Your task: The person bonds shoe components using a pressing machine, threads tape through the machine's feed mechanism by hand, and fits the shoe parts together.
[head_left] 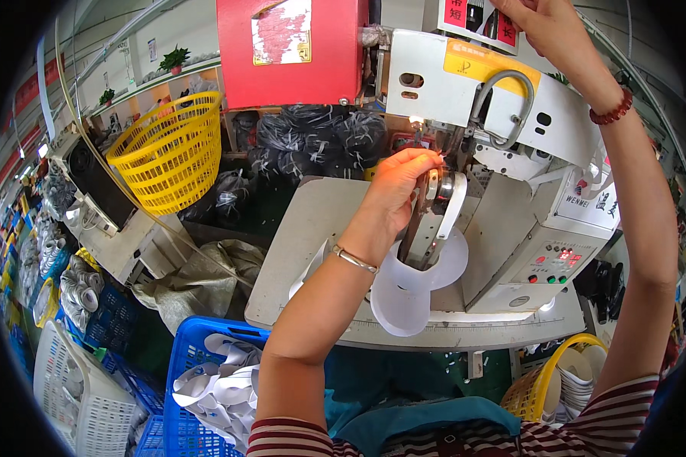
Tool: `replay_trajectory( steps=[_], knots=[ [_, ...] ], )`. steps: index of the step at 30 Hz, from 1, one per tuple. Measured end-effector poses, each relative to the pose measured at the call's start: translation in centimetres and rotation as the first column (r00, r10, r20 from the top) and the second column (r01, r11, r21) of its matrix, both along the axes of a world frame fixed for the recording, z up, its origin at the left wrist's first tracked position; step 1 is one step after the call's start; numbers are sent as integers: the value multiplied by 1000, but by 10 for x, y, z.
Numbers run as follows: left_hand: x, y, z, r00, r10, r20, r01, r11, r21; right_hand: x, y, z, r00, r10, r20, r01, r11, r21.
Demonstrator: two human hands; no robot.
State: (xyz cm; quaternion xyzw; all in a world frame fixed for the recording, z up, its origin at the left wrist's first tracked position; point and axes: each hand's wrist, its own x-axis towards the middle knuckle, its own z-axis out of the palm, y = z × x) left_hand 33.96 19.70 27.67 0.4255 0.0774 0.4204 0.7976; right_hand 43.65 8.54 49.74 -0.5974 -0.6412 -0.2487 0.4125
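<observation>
Yellow basket [168, 164] back left; white piece [404, 305] hangs at the post [427, 240]. Left hand [399, 186] pinched at post top, hold unclear; right hand [547, 27] at upper box [476, 38], grip unclear. Machine [427, 68] starting early could nip left fingertips.

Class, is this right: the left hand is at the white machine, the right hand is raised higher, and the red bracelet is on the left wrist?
No: the head view shows the red bracelet on the right wrist. The left hand at the white machine and right hand higher are correct.
</observation>
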Motion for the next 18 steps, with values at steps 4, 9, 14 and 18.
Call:
replay_trajectory(
  steps=[4, 9, 14, 18],
  knots=[
    [2, 3, 0, 999, -31, 21, 31, 999, -18, -3, 2, -3, 999, 17, -38, -16, 999, 34],
    [1, 6, 1, 991, 134, -12, -132, 986, 103, 2, 5, -5, 996, 87, 3, -87, 996, 11],
    [4, 16, -8, 953, 290, -92, -254, 925, 281, -5, -1, -8, 977, 24, 211, -19, 999, -26],
    [1, 10, -2, 958, 243, -154, -189, 935, 301, -7, 1, -8, 1000, 22, 0, -22, 999, -34]
  ],
)
